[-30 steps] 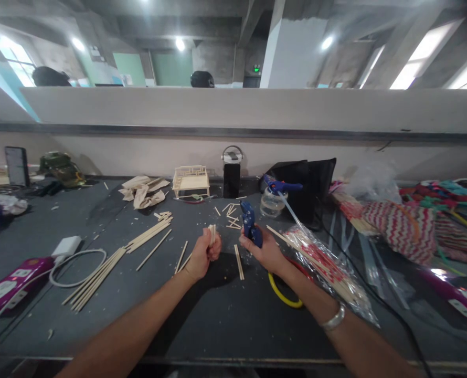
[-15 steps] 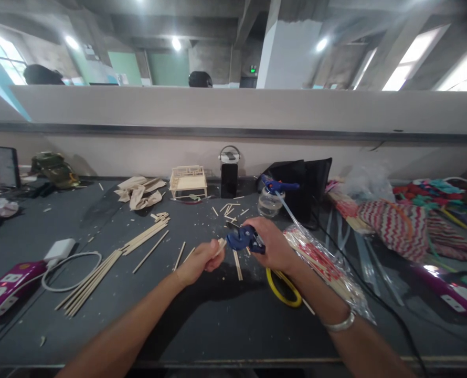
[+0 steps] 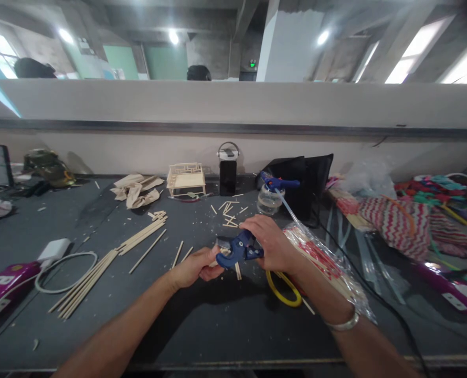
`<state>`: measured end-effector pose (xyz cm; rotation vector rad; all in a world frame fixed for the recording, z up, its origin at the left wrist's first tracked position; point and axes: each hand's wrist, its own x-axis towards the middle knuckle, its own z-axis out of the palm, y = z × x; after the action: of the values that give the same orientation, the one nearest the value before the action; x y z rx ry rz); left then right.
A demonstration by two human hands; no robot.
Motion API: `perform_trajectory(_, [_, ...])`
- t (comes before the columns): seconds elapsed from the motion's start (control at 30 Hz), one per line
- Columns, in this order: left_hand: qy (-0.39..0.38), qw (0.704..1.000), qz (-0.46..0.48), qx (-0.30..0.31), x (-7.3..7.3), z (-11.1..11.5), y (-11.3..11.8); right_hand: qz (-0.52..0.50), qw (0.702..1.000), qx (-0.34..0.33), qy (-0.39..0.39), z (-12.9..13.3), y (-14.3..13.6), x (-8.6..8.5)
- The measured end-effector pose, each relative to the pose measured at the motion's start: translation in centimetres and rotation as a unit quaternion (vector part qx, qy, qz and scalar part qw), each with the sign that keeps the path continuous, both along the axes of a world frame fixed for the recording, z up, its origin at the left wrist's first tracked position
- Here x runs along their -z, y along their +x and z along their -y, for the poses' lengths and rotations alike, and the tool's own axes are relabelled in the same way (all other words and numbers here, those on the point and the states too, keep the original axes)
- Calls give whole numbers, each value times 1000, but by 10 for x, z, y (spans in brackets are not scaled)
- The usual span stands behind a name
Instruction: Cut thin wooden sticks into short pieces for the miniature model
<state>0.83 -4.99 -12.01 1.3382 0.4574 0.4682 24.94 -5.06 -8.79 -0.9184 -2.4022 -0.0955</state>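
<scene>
My right hand (image 3: 273, 244) is wrapped round the handles of a blue pipe cutter (image 3: 239, 249), whose jaws point left. The cutter's metal blade lies right at the fingertips of my left hand (image 3: 200, 265). That hand is closed in a pinch on short wooden sticks, now mostly hidden behind the blade and fingers. Just beyond the cutter, short cut stick pieces (image 3: 229, 212) are scattered on the dark table. Partly under my right wrist lies a yellow-handled tool (image 3: 286, 299).
Long wooden sticks (image 3: 87, 281) lie at left near a purple power strip (image 3: 11, 283). A small wooden model (image 3: 186, 181) stands at the back. A glue gun (image 3: 278, 182) rests on a jar (image 3: 271, 202), beside a plastic bag of sticks (image 3: 324, 257) and a black cable (image 3: 359, 268).
The cutter has shifted left and slightly down, its jaws now overlapping my left fingertips and the sticks. More short pieces show on the table behind it.
</scene>
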Motion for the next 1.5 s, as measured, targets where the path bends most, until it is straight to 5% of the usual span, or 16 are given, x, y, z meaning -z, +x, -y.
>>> perform_trajectory(0.23, [-12, 1000, -11, 23, 1, 0, -1, 23, 999, 18, 23, 2, -2, -3])
perform_trajectory(0.5, [52, 997, -31, -50, 3, 0, 1, 49, 996, 62, 36, 4, -1, -5])
perform_trajectory(1.5, [98, 992, -35, -77, 1, 0, -1, 12, 997, 60, 56, 5, -6, -5])
